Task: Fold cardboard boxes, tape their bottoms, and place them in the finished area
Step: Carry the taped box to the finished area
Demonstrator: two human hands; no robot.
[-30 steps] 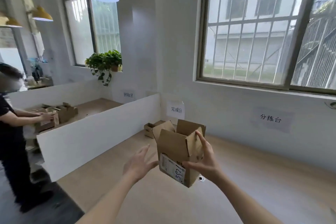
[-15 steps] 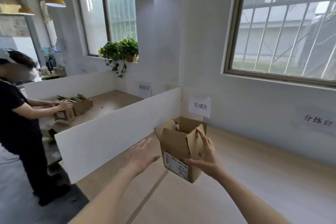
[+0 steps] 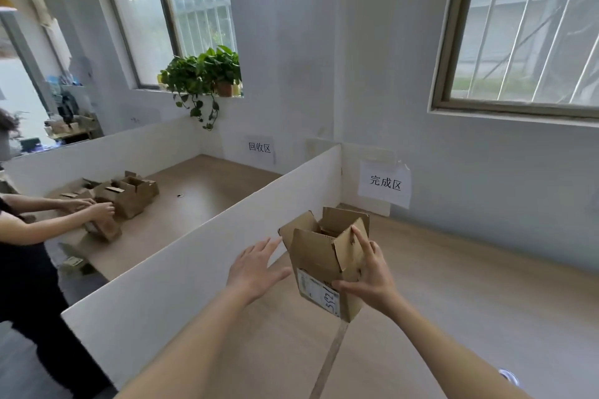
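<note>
A small brown cardboard box [image 3: 319,256] with its top flaps standing open and a white label on its lower side hangs above the wooden table [image 3: 470,295]. My right hand [image 3: 368,275] grips the box from its right side, thumb under the label edge and fingers up along a flap. My left hand [image 3: 256,267] is open, fingers spread, just left of the box and apart from it. A paper sign [image 3: 384,184] on the wall marks the corner behind the box.
A white divider board [image 3: 201,256] runs along the table's left side. Beyond it, another person [image 3: 39,223] handles cardboard boxes [image 3: 129,193] on a second table. A potted plant [image 3: 204,74] sits on the windowsill. A strip of tape [image 3: 329,363] trails below the box.
The view has moved closer to the corner with the sign. My right hand has carried the box forward with it; my left hand stays open beside it.
</note>
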